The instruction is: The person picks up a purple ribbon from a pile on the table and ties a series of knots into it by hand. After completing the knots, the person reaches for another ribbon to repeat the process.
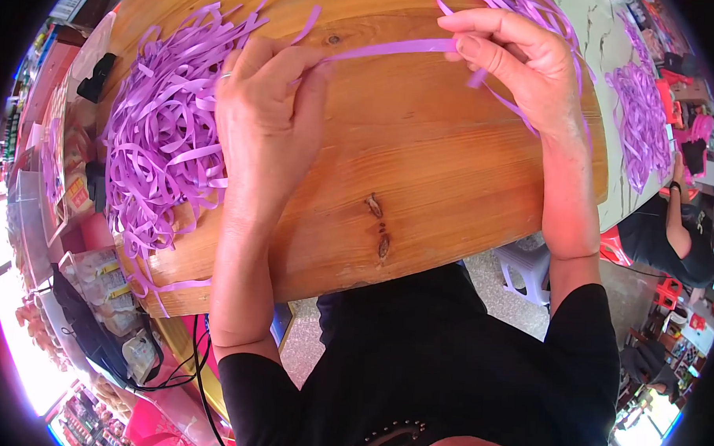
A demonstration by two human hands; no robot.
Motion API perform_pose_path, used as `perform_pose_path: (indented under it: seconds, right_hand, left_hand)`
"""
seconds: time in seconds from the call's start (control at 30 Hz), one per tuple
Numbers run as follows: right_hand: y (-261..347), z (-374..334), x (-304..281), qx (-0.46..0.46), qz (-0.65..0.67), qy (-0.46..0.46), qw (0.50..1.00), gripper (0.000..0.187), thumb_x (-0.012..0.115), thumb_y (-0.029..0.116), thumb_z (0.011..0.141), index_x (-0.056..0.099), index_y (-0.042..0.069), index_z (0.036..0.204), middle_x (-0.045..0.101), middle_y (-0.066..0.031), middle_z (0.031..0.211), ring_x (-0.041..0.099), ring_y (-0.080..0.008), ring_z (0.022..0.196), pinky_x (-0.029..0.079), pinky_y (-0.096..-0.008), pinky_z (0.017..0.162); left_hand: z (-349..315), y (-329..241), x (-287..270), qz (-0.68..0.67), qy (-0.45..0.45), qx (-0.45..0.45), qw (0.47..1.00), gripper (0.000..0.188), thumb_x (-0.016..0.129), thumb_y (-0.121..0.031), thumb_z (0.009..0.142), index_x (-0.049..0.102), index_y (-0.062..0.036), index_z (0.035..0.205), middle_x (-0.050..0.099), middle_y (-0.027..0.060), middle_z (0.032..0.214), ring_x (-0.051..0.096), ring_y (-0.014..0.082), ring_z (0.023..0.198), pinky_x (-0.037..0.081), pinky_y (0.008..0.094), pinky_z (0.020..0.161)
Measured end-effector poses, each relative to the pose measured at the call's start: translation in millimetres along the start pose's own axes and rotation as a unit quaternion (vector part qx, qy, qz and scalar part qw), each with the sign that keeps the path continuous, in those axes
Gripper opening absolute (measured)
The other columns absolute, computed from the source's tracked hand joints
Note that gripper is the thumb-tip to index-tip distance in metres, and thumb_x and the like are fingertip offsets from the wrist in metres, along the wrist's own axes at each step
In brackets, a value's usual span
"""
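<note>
A purple ribbon (pixel 394 47) is stretched between my two hands above the wooden table. My left hand (pixel 266 110) is closed on its left end, with a ring on one finger. Thumb and fingers of my right hand (pixel 520 63) pinch the other end, and a loose tail hangs below them. Beside my left hand lies a big tangled heap of purple ribbons (pixel 167 130). More purple ribbon (pixel 549 17) lies behind my right hand, partly hidden by it.
A white marbled table (pixel 604 137) adjoins the wooden table (pixel 422 170) on the right, bearing another ribbon pile (pixel 640 123). Another person's arm (pixel 676 210) is at its edge. A pale plastic stool (pixel 524 272) stands beneath. Black cables (pixel 199 367) hang at the lower left.
</note>
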State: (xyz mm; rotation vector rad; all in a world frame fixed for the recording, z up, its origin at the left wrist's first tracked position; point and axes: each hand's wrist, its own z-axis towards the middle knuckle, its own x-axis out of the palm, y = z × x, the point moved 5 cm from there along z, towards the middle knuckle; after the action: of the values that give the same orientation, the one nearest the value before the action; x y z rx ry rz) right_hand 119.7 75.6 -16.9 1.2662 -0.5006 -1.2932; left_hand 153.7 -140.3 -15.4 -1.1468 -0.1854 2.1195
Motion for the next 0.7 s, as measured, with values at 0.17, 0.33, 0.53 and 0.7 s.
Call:
perform_pose_path:
  seconds: [0.17, 0.33, 0.53, 0.7]
  right_hand:
    - [3, -1, 15, 0.013, 0.021, 0.036, 0.999, 0.020, 0.058, 0.003, 0.089, 0.063, 0.000, 0.108, 0.065, -0.0033, 0.088, 0.060, -0.0086, 0.078, 0.046, -0.0209, 0.069]
    - [6, -8, 27, -0.006, 0.020, 0.072, 0.997, 0.024, 0.058, 0.002, 0.088, 0.060, -0.001, 0.113, 0.064, -0.0032, 0.091, 0.058, -0.0077, 0.079, 0.047, -0.0207, 0.070]
    - [2, -5, 24, 0.017, 0.007, 0.073, 0.997, 0.025, 0.059, 0.001, 0.087, 0.061, 0.000, 0.112, 0.062, -0.0016, 0.086, 0.058, -0.0077, 0.079, 0.046, -0.0201, 0.070]
    - [-2, -3, 12, 0.038, -0.005, 0.027, 0.999, 0.023, 0.060, 0.002, 0.087, 0.062, 0.000, 0.110, 0.061, -0.0016, 0.085, 0.059, -0.0078, 0.078, 0.046, -0.0197, 0.069]
  left_hand:
    - [-7, -17, 15, 0.032, -0.023, 0.060, 0.997, 0.046, 0.066, -0.005, 0.075, 0.052, 0.0003, 0.119, 0.055, 0.0203, 0.107, 0.055, 0.0340, 0.098, 0.044, 0.0406, 0.084]
    - [-15, -32, 37, -0.375, 0.019, -0.069, 0.924, 0.039, 0.062, 0.001, 0.081, 0.051, 0.0018, 0.118, 0.058, 0.0140, 0.099, 0.059, 0.0222, 0.089, 0.048, 0.0270, 0.076]
    - [-22, -9, 39, -0.404, 0.043, -0.196, 0.892, 0.022, 0.067, -0.001, 0.079, 0.061, -0.0002, 0.101, 0.058, 0.0049, 0.082, 0.054, 0.0099, 0.072, 0.044, 0.0228, 0.062]
    - [-9, 3, 15, -0.099, 0.013, -0.110, 0.989, 0.019, 0.069, -0.005, 0.077, 0.064, -0.0038, 0.095, 0.055, 0.0073, 0.078, 0.053, 0.0181, 0.064, 0.041, 0.0274, 0.058]
